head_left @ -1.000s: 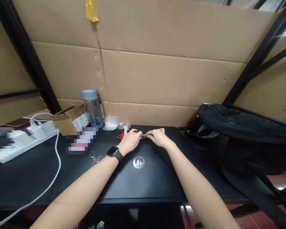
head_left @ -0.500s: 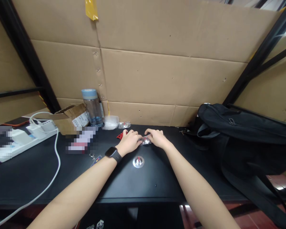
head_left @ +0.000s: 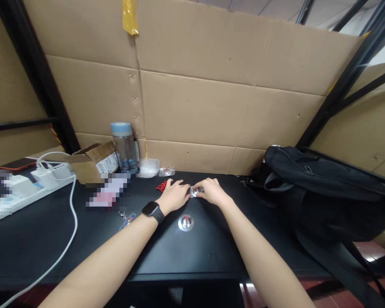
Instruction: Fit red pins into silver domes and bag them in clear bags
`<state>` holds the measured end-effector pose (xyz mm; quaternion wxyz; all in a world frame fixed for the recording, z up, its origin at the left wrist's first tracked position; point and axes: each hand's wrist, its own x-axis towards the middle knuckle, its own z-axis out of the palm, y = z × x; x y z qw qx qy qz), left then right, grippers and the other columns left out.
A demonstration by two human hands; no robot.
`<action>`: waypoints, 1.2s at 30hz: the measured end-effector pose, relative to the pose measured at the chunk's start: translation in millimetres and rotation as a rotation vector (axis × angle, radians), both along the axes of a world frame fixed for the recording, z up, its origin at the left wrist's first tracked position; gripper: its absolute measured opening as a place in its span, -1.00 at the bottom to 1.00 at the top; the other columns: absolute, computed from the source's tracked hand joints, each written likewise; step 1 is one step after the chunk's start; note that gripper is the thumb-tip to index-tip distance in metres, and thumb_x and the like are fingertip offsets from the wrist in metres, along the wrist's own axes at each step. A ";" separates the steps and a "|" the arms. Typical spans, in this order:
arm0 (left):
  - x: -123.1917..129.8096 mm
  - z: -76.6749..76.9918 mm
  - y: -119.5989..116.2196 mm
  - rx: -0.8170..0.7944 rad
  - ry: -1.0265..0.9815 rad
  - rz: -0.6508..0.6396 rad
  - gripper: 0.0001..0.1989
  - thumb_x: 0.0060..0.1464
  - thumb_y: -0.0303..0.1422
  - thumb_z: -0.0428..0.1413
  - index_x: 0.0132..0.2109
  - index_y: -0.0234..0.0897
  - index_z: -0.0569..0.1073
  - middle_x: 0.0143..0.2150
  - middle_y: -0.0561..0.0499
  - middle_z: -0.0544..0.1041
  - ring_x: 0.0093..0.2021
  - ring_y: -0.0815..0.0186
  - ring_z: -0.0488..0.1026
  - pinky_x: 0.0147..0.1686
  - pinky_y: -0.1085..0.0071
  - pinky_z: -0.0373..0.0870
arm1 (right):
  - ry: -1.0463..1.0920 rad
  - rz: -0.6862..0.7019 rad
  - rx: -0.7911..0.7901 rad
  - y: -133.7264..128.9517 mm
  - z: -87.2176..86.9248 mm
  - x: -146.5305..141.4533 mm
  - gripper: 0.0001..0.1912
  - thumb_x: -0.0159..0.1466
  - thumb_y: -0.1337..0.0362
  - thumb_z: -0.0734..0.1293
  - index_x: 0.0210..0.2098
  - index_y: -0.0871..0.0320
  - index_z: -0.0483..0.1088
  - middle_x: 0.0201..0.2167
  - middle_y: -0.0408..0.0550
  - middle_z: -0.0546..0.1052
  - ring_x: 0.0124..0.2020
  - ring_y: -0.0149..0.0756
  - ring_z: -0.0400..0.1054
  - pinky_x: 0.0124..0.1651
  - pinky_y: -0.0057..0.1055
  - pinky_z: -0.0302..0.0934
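A small shiny clear packet [head_left: 196,192] is between my two hands, low over the black tabletop. My right hand [head_left: 212,192] pinches it with thumb and fingers. My left hand [head_left: 176,196], with a black watch on the wrist, has its thumb and index fingertip closed at the packet's left edge. What is inside the packet is too small to tell. A red openwork piece [head_left: 162,186] lies just past the left hand's fingers. Nearer to me, a round silver disc [head_left: 185,223] with a domed middle and a red reflection lies between my forearms.
At the back left are a blue-lidded bottle [head_left: 123,147], an open cardboard box [head_left: 93,164], a clear plastic bag [head_left: 148,167] and another shiny packet [head_left: 167,171]. A keychain [head_left: 128,220] lies by my left forearm. A white power strip [head_left: 25,192] and black bag [head_left: 321,192] flank the table.
My right hand's fingers have shifted slightly left over the packet, covering more of its right side. The whole view has tilted a little.
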<state>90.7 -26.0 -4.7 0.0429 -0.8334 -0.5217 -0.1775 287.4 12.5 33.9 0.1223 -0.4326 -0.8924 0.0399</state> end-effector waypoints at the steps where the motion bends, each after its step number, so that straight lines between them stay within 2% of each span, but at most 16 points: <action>1: 0.0 -0.3 -0.6 0.017 0.003 -0.005 -0.71 0.29 -0.27 0.01 0.09 -0.15 0.46 0.09 -0.13 0.57 0.29 -0.01 0.26 0.21 -0.16 0.00 | -0.007 -0.009 0.002 1.7 -1.3 0.4 -0.72 0.19 0.22 0.49 -0.09 -0.10 0.59 -0.15 -0.10 0.66 -0.02 -0.11 0.49 0.09 -0.25 0.17; 6: -4.8 8.2 -1.8 0.172 -0.031 0.021 -0.69 0.28 -0.28 -0.01 0.11 -0.14 0.43 0.23 -0.11 0.46 0.34 0.01 0.18 0.23 -0.11 0.02 | 0.067 0.024 -0.090 17.4 -12.4 -1.2 -0.65 0.25 0.20 0.43 0.04 -0.06 0.54 -0.05 -0.05 0.64 -0.03 -0.13 0.52 0.00 -0.40 0.27; 10: -23.1 23.5 4.8 0.250 -0.125 0.201 -0.73 0.27 -0.34 -0.02 0.05 -0.16 0.46 0.14 -0.14 0.51 0.27 0.04 0.25 0.19 -0.05 0.06 | 0.037 0.033 -0.055 40.6 -18.8 -16.8 -0.61 0.30 0.24 0.38 0.12 -0.10 0.49 0.04 -0.06 0.59 0.09 -0.10 0.46 0.08 -0.39 0.25; 15: -64.1 33.9 14.3 0.238 -0.204 0.438 -0.74 0.21 -0.41 -0.02 -0.01 -0.18 0.48 0.07 -0.17 0.53 0.14 0.04 0.34 0.10 -0.04 0.10 | -0.163 0.015 0.036 68.7 -14.8 -52.9 -0.52 0.38 0.36 0.24 0.22 -0.19 0.38 0.14 -0.02 0.48 0.06 -0.12 0.44 0.04 -0.36 0.24; 20: -99.1 32.3 20.2 0.163 -0.243 0.562 -0.76 0.19 -0.39 -0.01 -0.09 -0.15 0.52 0.04 -0.12 0.56 0.09 0.02 0.36 0.03 0.01 0.13 | -0.293 -0.047 0.091 77.3 -10.8 -82.1 -0.47 0.41 0.42 0.10 0.21 -0.19 0.40 0.11 0.10 0.41 0.01 -0.09 0.39 0.03 -0.26 0.20; 24: -108.7 31.0 23.4 0.037 -0.214 0.441 -0.78 0.16 -0.36 0.02 -0.13 -0.10 0.55 0.01 -0.05 0.59 0.07 0.04 0.42 0.03 0.05 0.15 | -0.276 -0.048 0.179 73.0 -12.7 -88.9 -0.50 0.42 0.42 0.09 0.16 -0.16 0.44 0.06 0.08 0.42 0.09 -0.09 0.28 0.10 -0.21 0.12; 28: -106.0 28.0 25.0 -0.012 -0.172 0.311 -0.78 0.17 -0.32 0.04 -0.13 -0.09 0.57 0.00 -0.04 0.60 0.06 0.05 0.45 0.05 0.07 0.19 | -0.194 -0.054 0.191 65.2 -8.5 -78.5 -0.57 0.44 0.32 0.10 0.21 -0.05 0.37 0.08 0.08 0.43 0.07 -0.11 0.31 0.06 -0.24 0.16; 32: -95.8 20.2 25.9 -0.038 -0.156 0.191 -0.75 0.14 -0.22 0.12 -0.07 -0.10 0.58 0.05 -0.08 0.56 0.12 0.02 0.41 0.10 0.11 0.23 | -0.171 -0.087 0.117 57.8 1.4 -42.8 -0.62 0.38 0.28 0.19 0.15 0.03 0.40 0.10 0.09 0.44 0.07 -0.07 0.35 0.07 -0.21 0.20; 36: -81.2 15.9 23.9 -0.062 -0.095 0.054 -0.66 0.03 -0.16 0.22 -0.03 -0.05 0.58 0.09 -0.07 0.52 0.20 -0.02 0.32 0.15 0.08 0.20 | -0.155 -0.081 -0.005 49.8 3.4 14.7 -0.59 0.28 0.20 0.32 0.11 0.06 0.44 0.10 0.09 0.46 0.10 -0.01 0.38 0.13 -0.17 0.21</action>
